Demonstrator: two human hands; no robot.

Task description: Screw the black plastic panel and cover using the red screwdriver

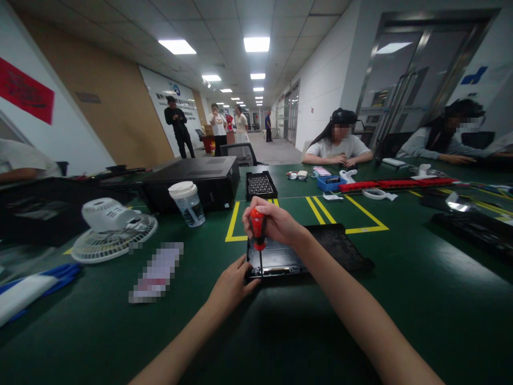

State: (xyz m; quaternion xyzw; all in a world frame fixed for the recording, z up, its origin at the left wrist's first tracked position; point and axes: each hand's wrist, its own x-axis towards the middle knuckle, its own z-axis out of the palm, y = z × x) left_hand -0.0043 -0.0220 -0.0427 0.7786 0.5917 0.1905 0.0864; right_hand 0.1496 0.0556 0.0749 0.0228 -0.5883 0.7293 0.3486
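Note:
A red-handled screwdriver (257,222) stands nearly upright in my right hand (276,218), whose fingers are wrapped round the handle. Its thin shaft points down to the near-left part of a flat black casing (340,243). Where the tip meets the casing, I cannot make out a screw. My left hand (232,283) grips the casing's near-left corner, thumb along the front edge and fingers at the left side. A metallic strip (280,270) runs along the casing's near edge. My right hand and forearm hide part of the casing's middle.
On the green table are a black tray (261,185) of small parts, a lidded cup (188,204), a white fan (114,230), a large black box (192,179) and a blue bin (331,183). A co-worker (339,140) sits across at the right; several people stand farther back.

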